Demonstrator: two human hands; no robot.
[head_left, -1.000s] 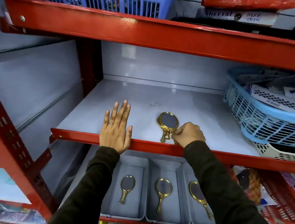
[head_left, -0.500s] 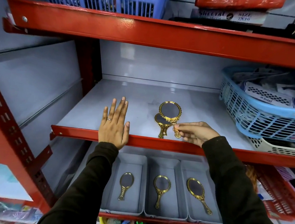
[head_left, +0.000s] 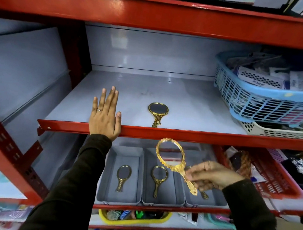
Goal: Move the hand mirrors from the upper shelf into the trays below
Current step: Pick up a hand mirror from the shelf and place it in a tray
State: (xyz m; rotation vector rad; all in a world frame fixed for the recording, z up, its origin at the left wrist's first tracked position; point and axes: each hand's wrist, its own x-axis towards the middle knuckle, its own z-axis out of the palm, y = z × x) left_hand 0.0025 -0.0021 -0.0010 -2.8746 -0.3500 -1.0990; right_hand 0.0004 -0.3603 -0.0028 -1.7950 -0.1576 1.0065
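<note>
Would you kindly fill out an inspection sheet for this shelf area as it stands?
Surface: grey upper shelf, red front edge.
Job's things: one hand mirror on it; held mirror above three grey trays, each already holding a mirror.
Clutter: blue basket at shelf's right.
Grippers: left hand flat on shelf edge; right hand pinching the held mirror's handle.
Cables: nothing seen.
Surroundings: yellow bin below.

A red metal rack (head_left: 155, 14) is filling the frame, its grey back panel (head_left: 152, 50) catching soft light at upper centre; a blue basket (head_left: 257, 105) is sitting at right.
</note>
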